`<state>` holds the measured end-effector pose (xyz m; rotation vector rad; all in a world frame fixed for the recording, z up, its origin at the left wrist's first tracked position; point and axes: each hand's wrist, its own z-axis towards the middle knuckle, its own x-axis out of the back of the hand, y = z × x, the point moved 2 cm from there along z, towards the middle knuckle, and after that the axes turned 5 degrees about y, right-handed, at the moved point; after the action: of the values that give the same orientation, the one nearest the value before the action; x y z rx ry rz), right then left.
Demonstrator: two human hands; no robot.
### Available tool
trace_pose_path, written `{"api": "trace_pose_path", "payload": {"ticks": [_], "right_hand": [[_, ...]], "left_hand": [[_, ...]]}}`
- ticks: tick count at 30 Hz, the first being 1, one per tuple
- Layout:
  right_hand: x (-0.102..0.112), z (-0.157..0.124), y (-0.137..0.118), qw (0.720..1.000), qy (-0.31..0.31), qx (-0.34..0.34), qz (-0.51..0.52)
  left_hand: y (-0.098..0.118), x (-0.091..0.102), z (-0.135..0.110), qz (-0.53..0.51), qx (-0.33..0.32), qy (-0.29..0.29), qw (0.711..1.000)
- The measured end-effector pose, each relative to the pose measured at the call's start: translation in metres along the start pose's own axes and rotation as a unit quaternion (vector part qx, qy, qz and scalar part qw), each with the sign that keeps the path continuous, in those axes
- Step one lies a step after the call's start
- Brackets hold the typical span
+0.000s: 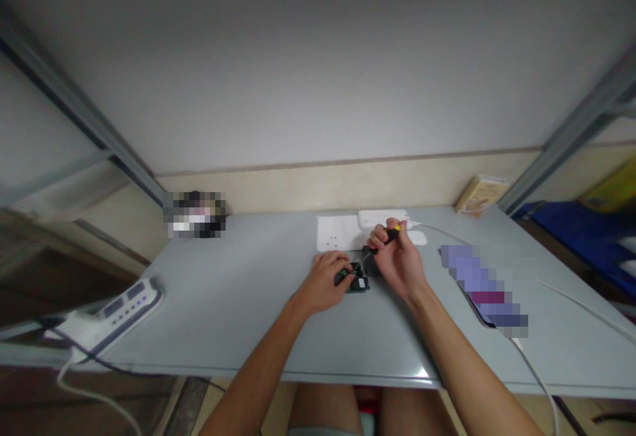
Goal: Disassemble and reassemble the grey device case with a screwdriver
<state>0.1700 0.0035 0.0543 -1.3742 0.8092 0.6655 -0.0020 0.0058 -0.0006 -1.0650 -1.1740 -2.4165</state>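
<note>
My right hand (397,254) is closed around a screwdriver (392,233) with a black and yellow handle, its thin shaft slanting down to the left. The tip meets or comes close to a small dark device (358,283) on the table, with a pale square on it; I cannot tell its kind. My left hand (328,280) rests at the left side of this device, fingers bent and gripping its edge. Partly behind my right wrist lies another dark piece (370,266). Just beyond the hands, a white sheet (325,227) bears several small dark specks, perhaps screws.
A white power bank-like block (380,218) with a cable lies behind my right hand. On the grey table (238,303) are a power strip (106,317) at left, a blurred-out phone (479,287) at right, and a small box (481,195) by the wall.
</note>
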Motion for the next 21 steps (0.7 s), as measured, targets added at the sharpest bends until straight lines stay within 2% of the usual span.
{"api": "trace_pose_path", "payload": {"ticks": [4,8,16,21], "right_hand": [[0.005,0.005,-0.005,0.998,0.024,0.006,0.055],[0.021,0.015,-0.010,0.993,0.070,0.019,0.097],[0.057,0.032,-0.006,0.992,0.121,-0.003,0.032],[0.050,0.030,-0.006,0.994,0.099,0.034,-0.010]], "left_hand": [[-0.002,-0.001,0.000,0.002,0.001,0.017,1.000],[0.000,0.002,0.000,0.012,-0.003,0.049,0.999],[0.000,0.011,0.001,0.026,0.027,0.079,0.996],[-0.002,0.012,0.000,0.030,0.031,0.077,0.996]]}}
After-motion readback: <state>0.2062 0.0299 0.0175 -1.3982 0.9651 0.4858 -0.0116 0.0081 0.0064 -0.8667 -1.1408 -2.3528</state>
